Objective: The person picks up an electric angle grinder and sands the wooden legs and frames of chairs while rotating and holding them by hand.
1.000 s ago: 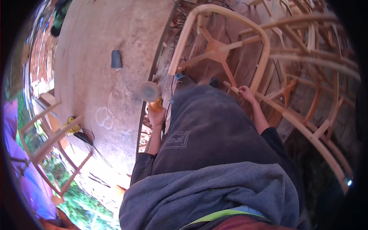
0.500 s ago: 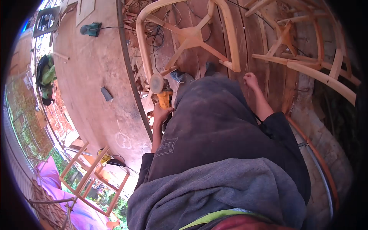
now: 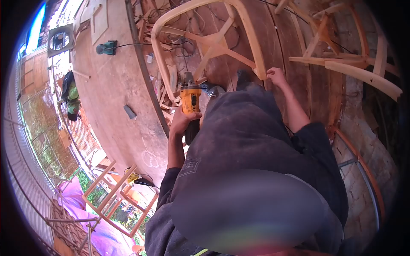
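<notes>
My left hand (image 3: pixel 181 121) is wrapped round a yellow and black angle grinder (image 3: pixel 191 101), held upright beside the workbench edge. In front of me stands a pale wooden chair frame (image 3: pixel 254 40) with a cross-shaped brace (image 3: pixel 214 42) inside it. At the frame's lower right end, my right hand (image 3: pixel 276 76) is beside the wood with its fingers bent together; whether they touch or grip it is too small to tell.
On the long wooden workbench (image 3: pixel 115 85) lie a dark block (image 3: pixel 130 112) and a green corded tool (image 3: pixel 106 47). More chair frames stand at right (image 3: pixel 363 77) and lower left (image 3: pixel 121 192). A person in green (image 3: pixel 72 96) is beyond the bench. Cables and wood scraps litter the floor.
The view has shifted. The grinder has turned so that its body faces me and its disc no longer shows. My right hand has left a rail, then come back near the chair frame's end.
</notes>
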The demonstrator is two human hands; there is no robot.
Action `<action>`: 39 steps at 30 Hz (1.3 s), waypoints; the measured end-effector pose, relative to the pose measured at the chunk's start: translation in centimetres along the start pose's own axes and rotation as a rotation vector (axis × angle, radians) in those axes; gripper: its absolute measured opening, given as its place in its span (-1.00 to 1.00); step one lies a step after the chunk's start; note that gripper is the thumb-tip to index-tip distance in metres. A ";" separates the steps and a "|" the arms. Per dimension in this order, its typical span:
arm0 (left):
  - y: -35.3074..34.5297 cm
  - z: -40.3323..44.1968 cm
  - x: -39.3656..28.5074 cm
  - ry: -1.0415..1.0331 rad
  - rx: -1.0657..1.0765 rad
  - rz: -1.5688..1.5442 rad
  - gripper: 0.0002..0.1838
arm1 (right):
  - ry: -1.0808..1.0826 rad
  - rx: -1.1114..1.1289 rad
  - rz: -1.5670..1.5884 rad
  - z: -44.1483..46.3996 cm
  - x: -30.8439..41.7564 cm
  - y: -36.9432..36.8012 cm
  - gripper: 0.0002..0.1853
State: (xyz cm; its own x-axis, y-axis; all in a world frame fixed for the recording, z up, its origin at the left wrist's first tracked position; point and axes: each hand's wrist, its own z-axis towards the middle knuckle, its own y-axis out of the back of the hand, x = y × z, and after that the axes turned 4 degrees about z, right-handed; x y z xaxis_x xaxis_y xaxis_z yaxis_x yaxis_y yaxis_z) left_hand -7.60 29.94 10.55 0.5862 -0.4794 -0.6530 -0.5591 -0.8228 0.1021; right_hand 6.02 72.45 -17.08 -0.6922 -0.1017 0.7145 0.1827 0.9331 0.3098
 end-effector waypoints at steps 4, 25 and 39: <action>-0.9 1.0 -3.2 -0.055 0.050 0.019 -0.59 | -0.063 0.347 0.322 -4.4 12.5 -0.6 -0.63; -3.7 1.6 -11.1 -0.341 0.021 -0.021 -0.44 | 0.403 0.581 1.044 -12.9 30.3 -13.2 -0.47; -4.0 4.8 -13.8 -0.426 -0.148 0.081 -0.33 | 0.303 0.423 1.081 -9.7 35.2 -12.3 -0.32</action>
State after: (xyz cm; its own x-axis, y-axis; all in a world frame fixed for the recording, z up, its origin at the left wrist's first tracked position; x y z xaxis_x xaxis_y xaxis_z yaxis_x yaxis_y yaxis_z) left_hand -16.26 41.35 15.51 0.2333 -0.4016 -0.8856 -0.4852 -0.8373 0.2519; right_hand -13.83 54.03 10.33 -0.1188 0.7804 0.6138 0.2846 0.6190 -0.7320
